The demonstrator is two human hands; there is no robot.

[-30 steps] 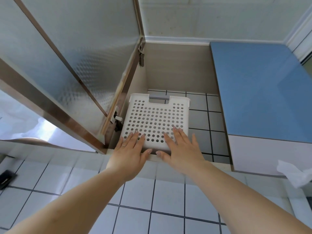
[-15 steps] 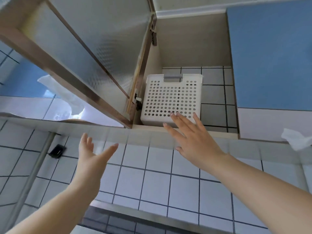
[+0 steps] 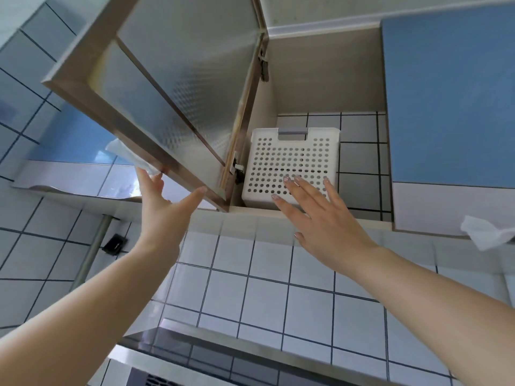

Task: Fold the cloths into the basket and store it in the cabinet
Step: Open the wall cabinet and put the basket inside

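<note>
A white perforated basket [image 3: 289, 160] stands inside the open wall cabinet [image 3: 328, 79], against its left side, seen from below; its contents are hidden. My right hand [image 3: 320, 215] is flat and spread, fingertips resting on the basket's near face. My left hand [image 3: 164, 201] is raised with fingers apart, thumb and fingers at the lower edge of the frosted-glass cabinet door [image 3: 172, 87], which hangs open to the left.
A closed blue cabinet door [image 3: 446, 93] is to the right, with a white cloth [image 3: 485, 235] hanging below it. Another white cloth [image 3: 125, 154] shows behind the open door. White tiled wall [image 3: 278, 288] lies below, with a steel hood edge [image 3: 223, 349] at the bottom.
My left hand left the basket, dropped, then rose to the open door's lower edge. My right hand stayed on the basket, which sits deeper in the cabinet.
</note>
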